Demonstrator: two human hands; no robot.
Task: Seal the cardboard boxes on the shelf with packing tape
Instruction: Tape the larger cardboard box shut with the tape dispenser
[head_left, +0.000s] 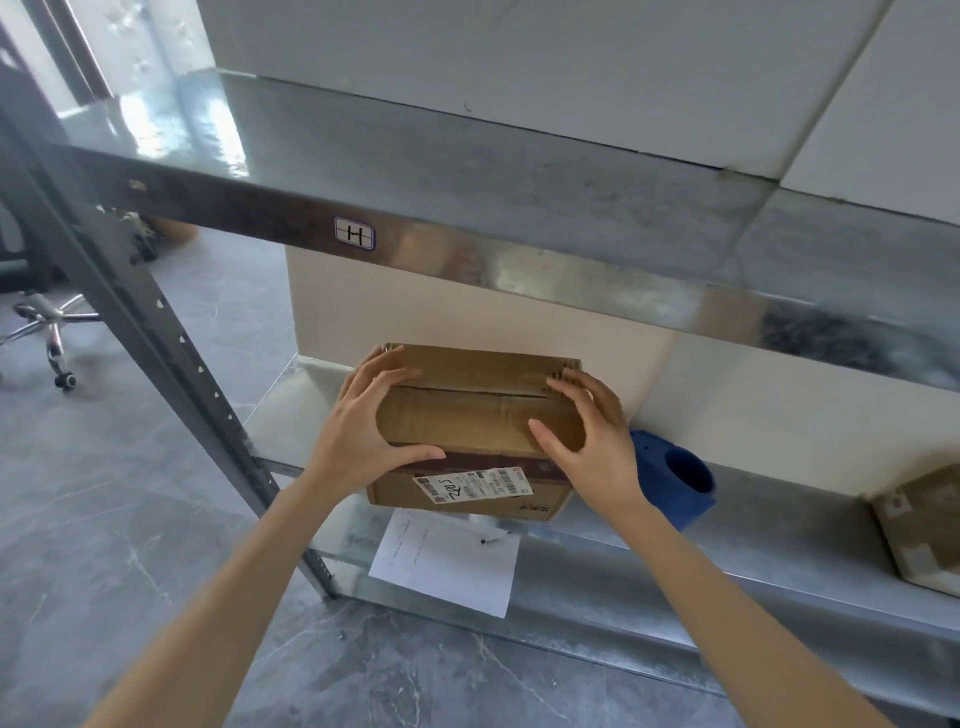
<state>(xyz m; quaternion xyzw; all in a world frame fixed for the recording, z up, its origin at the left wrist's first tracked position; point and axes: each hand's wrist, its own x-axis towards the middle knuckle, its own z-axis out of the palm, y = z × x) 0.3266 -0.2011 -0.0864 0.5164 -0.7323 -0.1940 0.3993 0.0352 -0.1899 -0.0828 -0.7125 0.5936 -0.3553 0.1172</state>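
On the shelf (779, 525), left hand (363, 421) and right hand (592, 441) grip one box (467, 415) of two.

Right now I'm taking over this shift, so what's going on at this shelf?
A person grips a cardboard box on the lower shelf, left hand at its left end, right hand at its right. Its top flaps lie closed with a gap between them. A blue thing stands beside it.

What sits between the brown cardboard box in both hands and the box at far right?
A blue plastic object with a round hole, then bare metal shelf; the head view shows it.
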